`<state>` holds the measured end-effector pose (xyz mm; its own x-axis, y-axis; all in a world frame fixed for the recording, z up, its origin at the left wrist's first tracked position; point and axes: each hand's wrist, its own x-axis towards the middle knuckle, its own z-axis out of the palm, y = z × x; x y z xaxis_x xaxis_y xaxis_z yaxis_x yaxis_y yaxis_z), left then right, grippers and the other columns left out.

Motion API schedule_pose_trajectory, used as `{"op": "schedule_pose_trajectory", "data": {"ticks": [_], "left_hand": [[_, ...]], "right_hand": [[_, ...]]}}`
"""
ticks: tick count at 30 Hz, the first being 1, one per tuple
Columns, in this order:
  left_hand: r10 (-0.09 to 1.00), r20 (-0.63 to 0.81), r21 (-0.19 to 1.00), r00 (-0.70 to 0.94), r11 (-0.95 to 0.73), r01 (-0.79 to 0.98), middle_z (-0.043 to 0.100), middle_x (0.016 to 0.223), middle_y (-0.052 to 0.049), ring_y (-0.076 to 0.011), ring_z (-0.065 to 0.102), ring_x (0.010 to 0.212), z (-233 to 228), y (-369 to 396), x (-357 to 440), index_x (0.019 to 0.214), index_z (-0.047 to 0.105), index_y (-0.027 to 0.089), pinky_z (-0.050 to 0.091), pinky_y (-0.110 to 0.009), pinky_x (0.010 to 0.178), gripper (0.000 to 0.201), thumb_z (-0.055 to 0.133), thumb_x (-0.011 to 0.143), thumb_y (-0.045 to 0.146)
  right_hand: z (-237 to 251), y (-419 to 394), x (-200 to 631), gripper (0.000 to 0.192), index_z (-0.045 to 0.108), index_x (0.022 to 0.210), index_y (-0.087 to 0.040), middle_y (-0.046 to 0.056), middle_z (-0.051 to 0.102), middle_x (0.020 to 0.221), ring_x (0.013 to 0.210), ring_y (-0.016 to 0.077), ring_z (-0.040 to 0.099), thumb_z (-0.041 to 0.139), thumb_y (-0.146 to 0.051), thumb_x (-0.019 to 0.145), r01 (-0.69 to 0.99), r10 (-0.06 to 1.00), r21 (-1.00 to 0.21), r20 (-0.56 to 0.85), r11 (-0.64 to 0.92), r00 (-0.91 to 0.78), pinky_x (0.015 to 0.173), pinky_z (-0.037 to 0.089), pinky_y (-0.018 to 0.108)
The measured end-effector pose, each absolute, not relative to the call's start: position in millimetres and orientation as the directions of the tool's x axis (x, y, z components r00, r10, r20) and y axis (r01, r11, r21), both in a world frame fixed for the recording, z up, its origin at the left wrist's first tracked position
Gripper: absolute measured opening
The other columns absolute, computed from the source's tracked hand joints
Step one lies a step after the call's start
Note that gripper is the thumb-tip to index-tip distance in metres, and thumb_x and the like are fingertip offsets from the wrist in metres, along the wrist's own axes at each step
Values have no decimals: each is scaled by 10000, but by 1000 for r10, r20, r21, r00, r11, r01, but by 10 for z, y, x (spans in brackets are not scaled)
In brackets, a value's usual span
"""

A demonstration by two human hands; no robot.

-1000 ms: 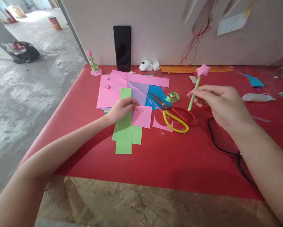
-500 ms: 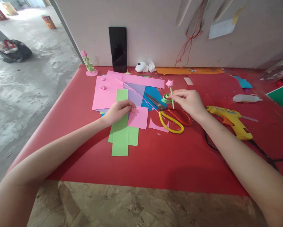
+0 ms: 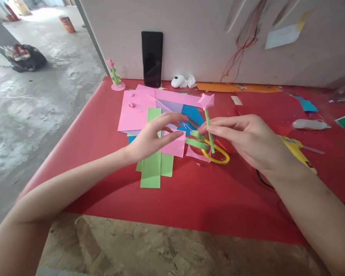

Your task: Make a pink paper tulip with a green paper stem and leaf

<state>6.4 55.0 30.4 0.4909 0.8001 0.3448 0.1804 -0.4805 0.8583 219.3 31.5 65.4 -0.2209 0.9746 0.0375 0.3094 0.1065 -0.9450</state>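
Right hand [image 3: 247,140]: pinches paper flower stem [image 3: 209,128], upright.
Left hand [image 3: 152,138]: fingers spread, at stem's 9 o'clock.
Green strip [image 3: 197,141]: apparently coiled round stem; wrapping needs a second grip.

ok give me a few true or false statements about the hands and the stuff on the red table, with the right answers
1. The right hand holds a green stick with a pink star. True.
2. The left hand grips the scissors. False: the yellow-handled scissors lie on the table.
3. A black phone leans upright against the wall. True.
4. The glue gun is blue. False: it is yellow.
5. A green paper curl hangs by the stick. True.
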Motion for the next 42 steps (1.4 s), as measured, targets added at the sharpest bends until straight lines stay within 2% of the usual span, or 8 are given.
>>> {"op": "schedule_pose_trajectory", "data": {"ticks": [5, 9, 15, 21, 25, 31, 38, 42], "left_hand": [[774, 338, 860, 535, -485, 159, 626, 943, -45, -75, 555, 743, 463, 355, 132, 908, 615, 140, 462, -200, 650, 130, 571, 850, 248], [797, 258, 915, 547, -383, 125, 609, 818, -21, -81, 543, 699, 502, 288, 152, 803, 589, 137, 456, -227, 645, 103, 613, 811, 237], [767, 249, 919, 592, -380, 106, 617, 775, -11, -79, 551, 692, 496, 279, 135, 764, 590, 138, 461, -229, 665, 86, 627, 802, 206], [699, 294, 879, 652, -466, 104, 654, 766, -18, -89, 579, 710, 495, 302, 129, 769, 614, 132, 466, -233, 677, 67, 654, 797, 178], [662, 341, 864, 668, -501, 56, 664, 763, -24, -95, 601, 733, 512, 284, 131, 769, 618, 130, 493, -233, 705, 54, 661, 791, 153], [674, 410, 858, 614, -513, -10, 659, 766, -20, -94, 602, 730, 574, 250, 106, 765, 608, 142, 511, -242, 711, 58, 663, 785, 149], [721, 396, 892, 568, -449, -52, 620, 735, 8, -82, 579, 692, 615, 204, 107, 741, 583, 156, 515, -239, 675, 105, 686, 757, 140], [727, 408, 889, 552, -454, -59, 614, 729, 19, -80, 582, 686, 615, 180, 109, 728, 575, 161, 513, -244, 674, 139, 713, 734, 146]], "right_hand": [[710, 115, 2123, 128, 753, 836, -325, -27, 702, 844, 865, 144, 645, 630, -352, 814, 308, 953, -933, 97, 188, -287, 759, 501, 259], [736, 32, 2105, 129, 749, 842, -344, -47, 696, 846, 848, 107, 646, 625, -316, 826, 286, 944, -937, 106, 200, -313, 766, 509, 220], [727, 29, 2113, 114, 745, 818, -336, -47, 681, 880, 864, 116, 621, 632, -320, 823, 248, 958, -939, 186, 239, -219, 772, 499, 246], [672, 46, 2103, 96, 738, 810, -359, -57, 677, 819, 693, 78, 553, 650, -322, 816, 172, 958, -943, 283, 286, -45, 704, 475, 231], [630, 11, 2050, 78, 731, 841, -340, -66, 677, 777, 699, 73, 589, 669, -318, 799, 216, 951, -927, 302, 307, -57, 652, 496, 195], [627, -33, 2014, 86, 704, 806, -328, -100, 696, 792, 737, 60, 636, 715, -271, 743, 266, 952, -914, 294, 307, -90, 703, 519, 165], [716, -89, 1992, 27, 701, 763, -259, -63, 680, 745, 633, 77, 575, 683, -247, 746, 438, 932, -823, 320, 362, -170, 518, 439, 221], [725, -125, 1970, 121, 705, 748, -276, -61, 658, 783, 773, 85, 594, 650, -169, 761, 405, 896, -799, 393, 445, -209, 651, 477, 226]]}}
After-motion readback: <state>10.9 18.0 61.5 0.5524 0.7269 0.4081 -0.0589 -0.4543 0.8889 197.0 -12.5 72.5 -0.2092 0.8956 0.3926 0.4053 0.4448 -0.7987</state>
